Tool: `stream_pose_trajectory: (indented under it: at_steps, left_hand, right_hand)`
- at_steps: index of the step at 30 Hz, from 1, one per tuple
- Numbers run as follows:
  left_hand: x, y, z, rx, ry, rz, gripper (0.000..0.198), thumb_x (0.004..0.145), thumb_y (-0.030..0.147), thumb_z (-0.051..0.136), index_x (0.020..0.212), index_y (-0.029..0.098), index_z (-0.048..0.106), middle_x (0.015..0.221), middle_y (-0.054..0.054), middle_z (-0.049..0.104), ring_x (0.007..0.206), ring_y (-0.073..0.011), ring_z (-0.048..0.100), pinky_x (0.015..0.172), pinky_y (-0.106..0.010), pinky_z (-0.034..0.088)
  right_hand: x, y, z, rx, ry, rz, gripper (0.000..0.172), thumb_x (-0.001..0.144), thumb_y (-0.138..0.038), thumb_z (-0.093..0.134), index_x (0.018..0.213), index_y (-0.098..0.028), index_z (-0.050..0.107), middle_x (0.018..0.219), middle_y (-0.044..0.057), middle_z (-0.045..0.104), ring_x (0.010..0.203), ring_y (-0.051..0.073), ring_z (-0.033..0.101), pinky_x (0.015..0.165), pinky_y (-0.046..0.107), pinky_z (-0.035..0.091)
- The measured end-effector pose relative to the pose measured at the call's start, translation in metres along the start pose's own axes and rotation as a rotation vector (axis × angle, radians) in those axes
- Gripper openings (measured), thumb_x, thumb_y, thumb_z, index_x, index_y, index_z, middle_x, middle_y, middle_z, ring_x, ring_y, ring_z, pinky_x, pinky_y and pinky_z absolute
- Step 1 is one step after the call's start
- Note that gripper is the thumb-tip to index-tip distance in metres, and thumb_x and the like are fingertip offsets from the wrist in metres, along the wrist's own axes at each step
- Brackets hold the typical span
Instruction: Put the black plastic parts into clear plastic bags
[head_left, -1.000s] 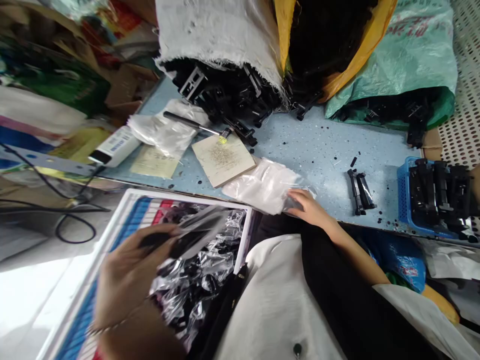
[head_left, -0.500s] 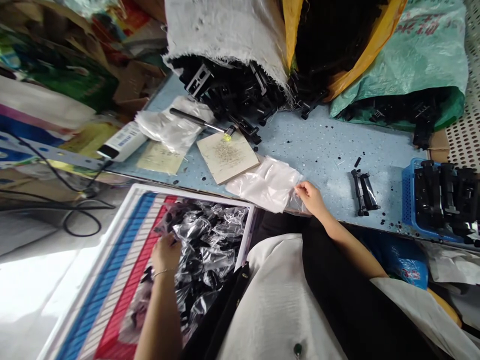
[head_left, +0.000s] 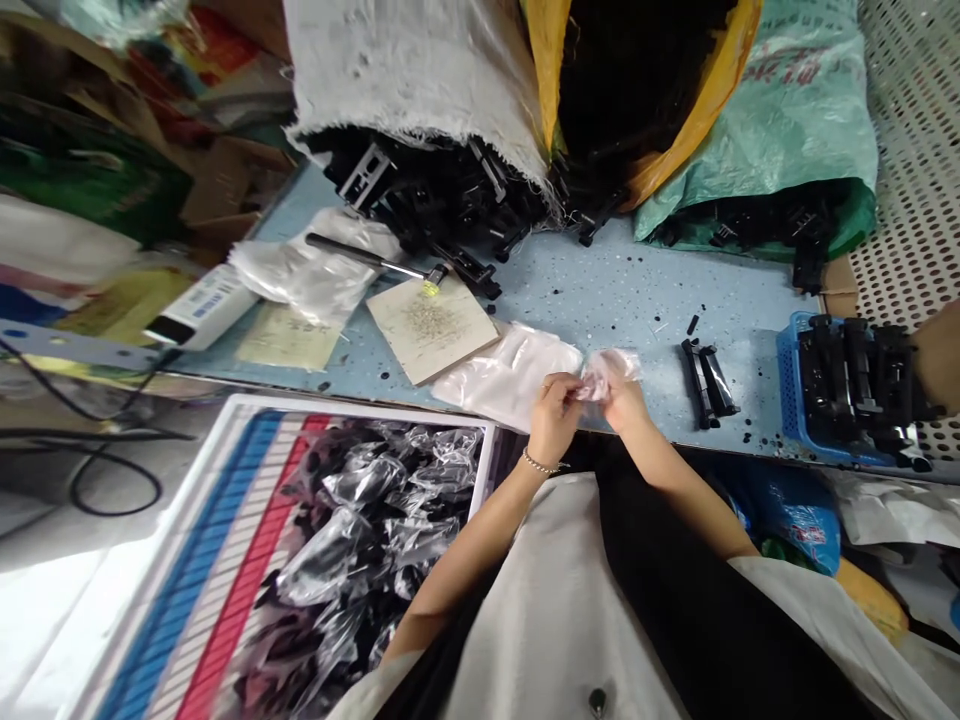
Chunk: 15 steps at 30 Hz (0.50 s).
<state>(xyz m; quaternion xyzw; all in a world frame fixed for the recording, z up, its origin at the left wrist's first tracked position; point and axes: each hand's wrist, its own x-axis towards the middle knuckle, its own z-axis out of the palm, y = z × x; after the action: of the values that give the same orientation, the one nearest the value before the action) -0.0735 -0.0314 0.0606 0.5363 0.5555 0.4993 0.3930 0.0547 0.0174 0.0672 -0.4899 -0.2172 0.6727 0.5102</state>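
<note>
A clear plastic bag (head_left: 611, 366) is pinched between both hands at the table's front edge. My left hand (head_left: 553, 415), with a beaded bracelet at the wrist, has its fingers closed on the bag's left side. My right hand (head_left: 624, 403) grips the same bag from the right, its fingers partly hidden by the film. Just left of them lies a stack of flat plastic bags (head_left: 510, 375). Two black plastic parts (head_left: 709, 383) lie on the table to the right of my right hand.
A crate (head_left: 234, 402) of bagged black parts stands at lower left. A hammer (head_left: 367, 257) rests across a board (head_left: 431, 325) and plastic bags. A blue basket (head_left: 792, 390) holds black parts at right. White (head_left: 420, 70), yellow (head_left: 679, 155) and green (head_left: 802, 130) sacks line the back.
My left hand has left the crate and come up to the right, meeting my right hand. A bag is now held between them, off the stack. The view has shifted slightly.
</note>
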Motion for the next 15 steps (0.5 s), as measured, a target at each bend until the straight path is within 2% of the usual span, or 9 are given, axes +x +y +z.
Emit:
stream_pose_trajectory:
  at_steps: [1,3,6,9,12,15]
  left_hand:
    - [0.007,-0.001,0.0,-0.076,0.024,-0.07,0.027,0.087,0.045,0.066,0.087,0.018,0.068,0.096,-0.009,0.069,0.086,-0.0187,0.066,0.078,-0.032,0.057]
    - [0.016,-0.001,-0.002,-0.249,0.03,-0.243,0.035,0.088,0.05,0.063,0.075,0.018,0.064,0.077,-0.004,0.066,0.072,-0.0154,0.062,0.069,-0.029,0.053]
    - [0.02,0.004,-0.004,-0.435,-0.023,-0.41,0.041,0.076,0.056,0.075,0.068,0.019,0.059,0.06,0.003,0.056,0.055,-0.0099,0.05,0.056,-0.024,0.044]
    - [0.022,0.01,-0.003,-0.526,-0.083,-0.455,0.046,0.069,0.056,0.082,0.065,0.019,0.055,0.057,0.006,0.051,0.053,-0.0079,0.047,0.054,-0.023,0.042]
    - [0.03,0.013,-0.003,-0.601,-0.04,-0.457,0.047,0.068,0.053,0.083,0.065,0.019,0.051,0.063,0.004,0.056,0.056,-0.0075,0.052,0.056,-0.022,0.048]
    - [0.037,0.015,-0.005,-0.541,0.023,-0.345,0.043,0.066,0.041,0.085,0.072,0.019,0.048,0.081,0.002,0.064,0.061,-0.0062,0.057,0.057,-0.02,0.051]
  right_hand:
    - [-0.006,-0.004,-0.001,0.041,-0.025,-0.014,0.042,0.066,-0.048,0.087,0.088,-0.024,0.061,0.077,-0.003,0.066,0.071,0.014,0.065,0.067,0.026,0.057]
    - [-0.021,-0.01,-0.005,0.002,-0.108,-0.057,0.042,0.071,-0.049,0.085,0.096,-0.025,0.063,0.089,0.0,0.07,0.086,0.017,0.069,0.082,0.031,0.058]
    - [-0.037,-0.016,-0.01,-0.304,-0.21,-0.181,0.039,0.075,-0.046,0.084,0.102,-0.026,0.065,0.104,0.002,0.07,0.103,0.02,0.066,0.09,0.033,0.055]
    - [-0.037,-0.016,-0.014,-0.527,-0.183,-0.271,0.03,0.077,-0.047,0.082,0.088,-0.024,0.066,0.089,-0.001,0.066,0.088,0.018,0.062,0.081,0.03,0.052]
    - [-0.027,-0.02,-0.024,-0.381,-0.062,-0.249,0.035,0.082,-0.056,0.074,0.078,-0.024,0.061,0.073,-0.004,0.058,0.069,0.014,0.055,0.069,0.028,0.049]
    - [-0.025,-0.037,-0.045,-0.372,-0.038,-0.236,0.035,0.084,-0.058,0.07,0.081,-0.024,0.062,0.077,-0.002,0.06,0.073,0.016,0.057,0.071,0.029,0.051]
